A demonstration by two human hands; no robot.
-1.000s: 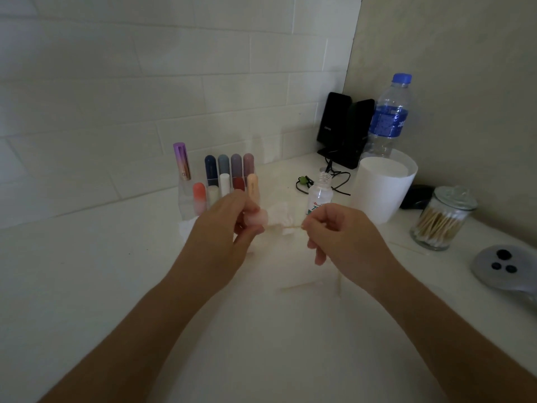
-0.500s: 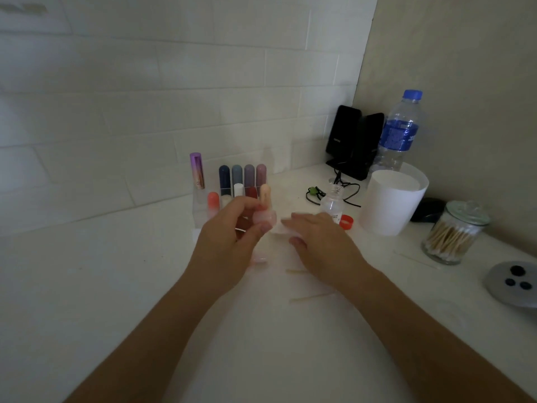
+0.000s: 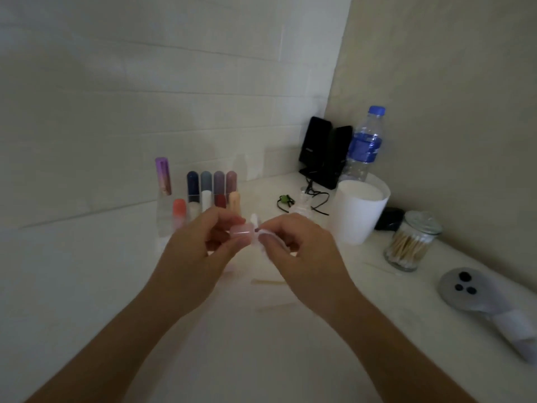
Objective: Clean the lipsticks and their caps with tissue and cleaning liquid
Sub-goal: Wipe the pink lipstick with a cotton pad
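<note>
worktop (image 3: 87, 301), near edge: a thin pale stick (image 3: 268, 283) lies flat just under the wrists, at 6 o'clock from the hands. left hand (image 3: 200, 251): thumb and fingers curled round a small pink cap (image 3: 241, 230), held off the worktop at frame centre; its open end seems turned toward 3 o'clock, though blur makes this uncertain. right hand (image 3: 299, 251): fingertips pinched on a wad of white tissue (image 3: 261, 238), which touches the cap's mouth. judgement: step in hand is wiping the cap's rim or inside. handling: cap is light, rigid, smooth plastic, likely slippery once wet; hold by the closed end and side wall, leaving the mouth free. tissue is soft and will tear when soaked; best kept twisted to a point. at 11 o'clock, beyond the hands, a clear rack (image 3: 164, 219) holds the other lipsticks (image 3: 212, 184) upright. at 1 o'clock a small clear bottle (image 3: 303, 203), blurred, presumably the cleaning liquid; then white cup (image 3: 360, 210), swab jar (image 3: 409, 242) at 3 o'clock, water bottle (image 3: 364, 144) farthest.
</note>
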